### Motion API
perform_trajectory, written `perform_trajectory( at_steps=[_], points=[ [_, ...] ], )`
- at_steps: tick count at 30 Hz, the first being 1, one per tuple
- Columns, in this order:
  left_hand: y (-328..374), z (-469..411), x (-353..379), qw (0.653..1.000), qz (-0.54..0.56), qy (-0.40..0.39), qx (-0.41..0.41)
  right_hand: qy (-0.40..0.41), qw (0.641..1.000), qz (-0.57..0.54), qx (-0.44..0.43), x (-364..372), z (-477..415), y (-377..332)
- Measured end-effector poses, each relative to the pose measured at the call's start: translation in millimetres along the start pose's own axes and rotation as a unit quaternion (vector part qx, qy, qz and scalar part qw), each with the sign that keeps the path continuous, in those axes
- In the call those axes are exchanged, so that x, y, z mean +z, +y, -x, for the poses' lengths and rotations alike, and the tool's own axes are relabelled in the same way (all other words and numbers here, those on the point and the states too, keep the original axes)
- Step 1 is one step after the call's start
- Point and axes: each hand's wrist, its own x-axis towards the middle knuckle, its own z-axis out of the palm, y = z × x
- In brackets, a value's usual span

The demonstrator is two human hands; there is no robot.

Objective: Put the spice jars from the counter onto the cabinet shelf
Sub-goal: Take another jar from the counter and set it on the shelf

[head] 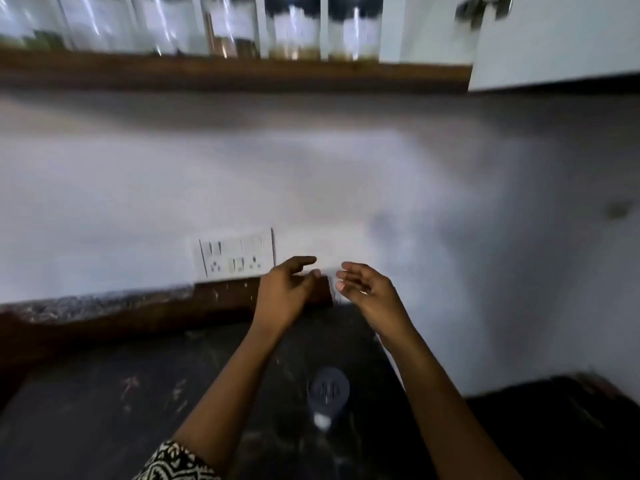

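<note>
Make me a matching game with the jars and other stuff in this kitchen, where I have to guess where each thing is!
Things
1. single dark-lidded jar
2. row of jars
3. switch plate
4. metal handle

Places
A. on the wooden shelf
B. on the dark counter
C. on the wall, next to the left hand
D. on the cabinet door, top right

Pairs: 1-B, 2-A, 3-C, 4-D

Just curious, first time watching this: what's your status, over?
Left hand, right hand: grips open, empty. One dark-lidded jar standing on counter. Other jars on shelf above. Nothing blocking.
</note>
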Motion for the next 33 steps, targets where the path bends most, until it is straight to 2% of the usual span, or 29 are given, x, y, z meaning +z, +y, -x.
perform_trajectory(
  at_steps=[6,11,16,19,21,25,33],
  points=[
    [-81.3,85.6,35.2,0.985,-0.023,-0.126,-0.119,-0.062,0.984,0.063,0.156,12.4,44.1,100.8],
    [-119.9,125.3,58.9,0.960,-0.017,-0.181,-0.211,-0.084,0.957,0.103,0.258,27.2,67.0,162.3],
    [-139.2,135.7,76.6,0.935,-0.021,-0.230,-0.268,-0.115,0.946,0.138,0.270,43.3,67.4,186.9],
    [-148.6,131.9,88.1,0.929,-0.020,-0.259,-0.263,-0.146,0.937,0.137,0.288,49.7,61.0,191.4],
    [-154.5,127.5,96.9,0.929,0.004,-0.256,-0.265,-0.155,0.933,0.125,0.301,52.6,56.6,197.9],
    [-156.0,120.8,109.2,0.936,0.062,-0.180,-0.295,-0.126,0.947,0.073,0.286,53.9,52.7,202.7],
    [-131.8,90.7,72.7,0.954,0.108,-0.127,-0.251,-0.120,0.972,0.082,0.185,28.5,38.6,131.6]
  ],
)
